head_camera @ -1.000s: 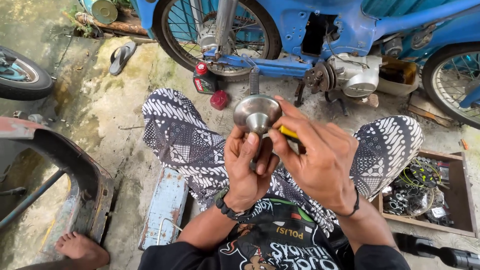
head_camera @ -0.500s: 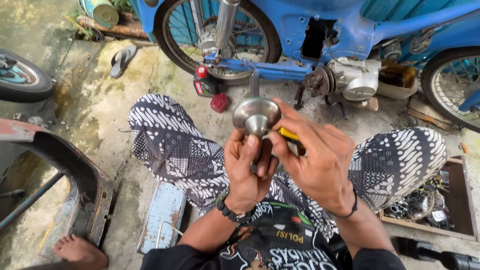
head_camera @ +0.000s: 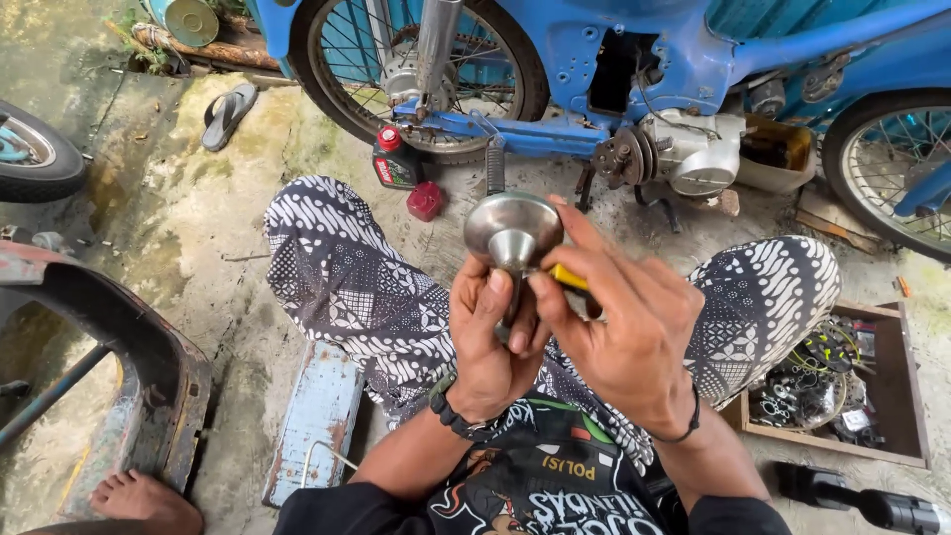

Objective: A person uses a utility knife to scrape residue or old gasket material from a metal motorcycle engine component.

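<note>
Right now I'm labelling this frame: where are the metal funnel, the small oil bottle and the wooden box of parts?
metal funnel (head_camera: 513,226): head view, on its shiny bowl.
small oil bottle (head_camera: 395,161): head view, on its dark body below the red cap.
wooden box of parts (head_camera: 912,381): head view, on its right wall.

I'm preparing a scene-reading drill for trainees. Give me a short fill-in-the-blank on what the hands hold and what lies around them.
1. Both hands, the left hand and the right hand, hold a shiny metal ____ shaped like a cone.
2. The motorbike parked ahead is painted ____.
3. The dark oil bottle near the wheel has a ____ cap.
4. The wooden box of parts sits on the person's ____ side.

Missing words: funnel; blue; red; right
</note>
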